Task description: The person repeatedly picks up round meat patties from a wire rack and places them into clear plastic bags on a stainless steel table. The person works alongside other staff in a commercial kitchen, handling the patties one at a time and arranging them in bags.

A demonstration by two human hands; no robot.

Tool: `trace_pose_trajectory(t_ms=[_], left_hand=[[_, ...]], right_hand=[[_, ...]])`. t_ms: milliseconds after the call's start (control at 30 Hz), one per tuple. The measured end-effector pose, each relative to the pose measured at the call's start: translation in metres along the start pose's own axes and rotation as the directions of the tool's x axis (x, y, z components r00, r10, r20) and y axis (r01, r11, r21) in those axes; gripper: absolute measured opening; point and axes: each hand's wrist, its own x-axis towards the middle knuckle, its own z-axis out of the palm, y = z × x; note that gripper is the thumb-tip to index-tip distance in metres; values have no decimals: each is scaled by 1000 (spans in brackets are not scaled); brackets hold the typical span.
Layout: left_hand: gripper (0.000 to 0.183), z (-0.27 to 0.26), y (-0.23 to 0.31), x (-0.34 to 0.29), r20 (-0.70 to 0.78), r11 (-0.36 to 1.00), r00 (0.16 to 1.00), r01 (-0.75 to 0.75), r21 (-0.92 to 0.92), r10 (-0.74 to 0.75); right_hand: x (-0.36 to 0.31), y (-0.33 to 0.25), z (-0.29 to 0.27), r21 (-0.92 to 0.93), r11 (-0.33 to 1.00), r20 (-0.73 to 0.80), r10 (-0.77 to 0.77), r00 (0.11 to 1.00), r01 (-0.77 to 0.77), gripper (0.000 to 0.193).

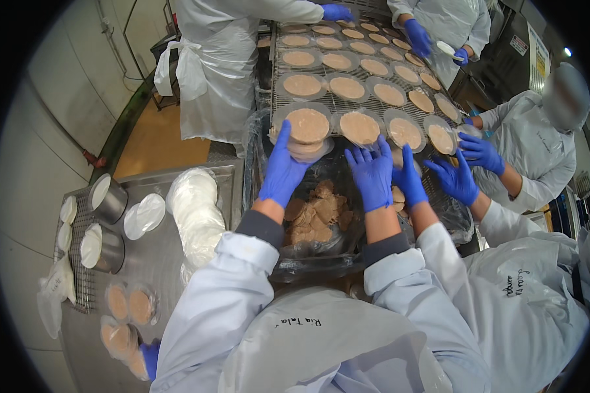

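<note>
White coat sleeves fill the lower frame — the person's own forearms rise from them toward a wire conveyor belt (pixel 347 105) carrying rows of round tan patties in clear shallow trays.

Left hand (pixel 282 167), blue-gloved, fingers curled up around the near edge of a short stack of trays with a patty on top (pixel 306 128); grasping it at the belt's near left corner. The stack sits at the belt edge, partly lifted or resting — cannot tell which.

Right hand (pixel 372 173), blue-gloved, fingers spread and released, fingertips just below the next patty tray (pixel 359 128); holding nothing.

Below both hands: a bin lined with clear plastic (pixel 321 223), loose brownish patty pieces inside.

A co-worker's two blue-gloved hands (pixel 439 177) reach in just right of the right hand, near the trays at the belt's near right end. More gloved workers in white coats stand along both sides of the belt.

Left, on the steel counter (pixel 157 262): a pile of white lids (pixel 193 203), two metal cups (pixel 105 223), a few filled trays (pixel 130 304).
</note>
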Motion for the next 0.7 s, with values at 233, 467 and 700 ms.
trace_pose_trajectory(t_ms=[233, 467, 700], left_hand=[[45, -32, -10, -9, -101, 937, 995, 28, 348, 8], [48, -1, 23, -74, -146, 948, 980, -85, 306, 135], [44, -87, 95, -259, -255, 396, 696, -46, 917, 671]], right_hand=[[16, -1, -14, -124, 967, 13, -221, 975, 221, 43], [-47, 60, 23, -534, 839, 384, 348, 855, -101, 39], [-49, 66, 28, -505, 819, 421, 510, 750, -273, 43]])
